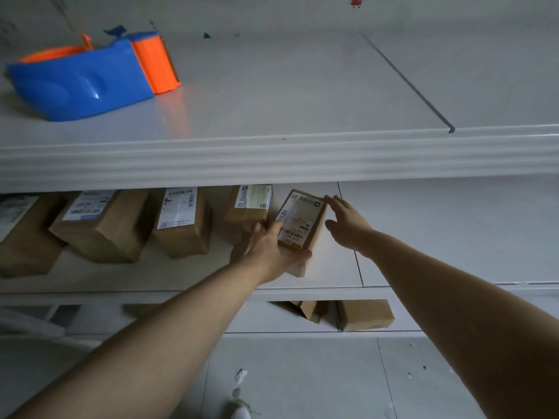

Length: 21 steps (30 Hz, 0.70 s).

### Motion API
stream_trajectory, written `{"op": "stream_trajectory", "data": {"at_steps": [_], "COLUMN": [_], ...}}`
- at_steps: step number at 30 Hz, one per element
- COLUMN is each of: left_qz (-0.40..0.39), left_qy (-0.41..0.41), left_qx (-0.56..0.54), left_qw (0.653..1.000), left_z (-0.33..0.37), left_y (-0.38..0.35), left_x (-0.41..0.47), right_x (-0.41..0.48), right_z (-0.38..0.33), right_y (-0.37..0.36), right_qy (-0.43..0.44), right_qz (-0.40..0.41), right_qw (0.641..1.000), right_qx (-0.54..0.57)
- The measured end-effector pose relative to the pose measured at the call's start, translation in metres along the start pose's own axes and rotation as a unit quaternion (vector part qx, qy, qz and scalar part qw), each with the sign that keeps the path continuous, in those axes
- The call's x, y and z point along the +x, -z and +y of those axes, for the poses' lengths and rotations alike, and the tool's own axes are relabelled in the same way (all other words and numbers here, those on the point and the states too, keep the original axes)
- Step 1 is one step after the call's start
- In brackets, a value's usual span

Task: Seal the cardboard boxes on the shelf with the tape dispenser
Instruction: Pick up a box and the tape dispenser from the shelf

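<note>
I had my left hand [266,246] gripping the near end of a small labelled cardboard box [302,219] on the middle shelf [348,276], thumb curled under its lower edge. My right hand [348,225] was just beside the box's right side with its fingers straight; I could not tell whether it touched. The blue and orange tape dispenser [84,77] sat on the upper shelf [272,110], far left. More labelled boxes [181,225] stood left of mine.

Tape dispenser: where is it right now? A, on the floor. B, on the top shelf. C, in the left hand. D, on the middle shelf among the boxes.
B: the tape dispenser lies on the top shelf, while the left hand and right hand are at a labelled box one shelf down.
</note>
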State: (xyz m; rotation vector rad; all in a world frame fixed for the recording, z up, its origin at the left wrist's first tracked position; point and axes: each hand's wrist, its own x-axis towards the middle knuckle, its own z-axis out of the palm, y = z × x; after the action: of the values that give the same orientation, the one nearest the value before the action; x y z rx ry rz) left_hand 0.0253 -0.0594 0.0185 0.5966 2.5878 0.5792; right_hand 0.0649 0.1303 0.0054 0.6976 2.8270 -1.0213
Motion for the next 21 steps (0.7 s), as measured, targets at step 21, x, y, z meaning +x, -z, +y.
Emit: {"op": "stream_trajectory", "data": {"at_steps": [21], "left_qz": [-0.045], "left_qy": [-0.052], "left_qx": [-0.149], "left_qw": [0.986], "left_z": [-0.037], "left_y": [0.001], "left_x": [-0.02], "right_x": [-0.067], "right_z": [0.024], "right_y": [-0.003], "right_qy": [-0.078], "right_qz": [-0.123], "right_qw": [0.939], "right_qx": [0.311]}}
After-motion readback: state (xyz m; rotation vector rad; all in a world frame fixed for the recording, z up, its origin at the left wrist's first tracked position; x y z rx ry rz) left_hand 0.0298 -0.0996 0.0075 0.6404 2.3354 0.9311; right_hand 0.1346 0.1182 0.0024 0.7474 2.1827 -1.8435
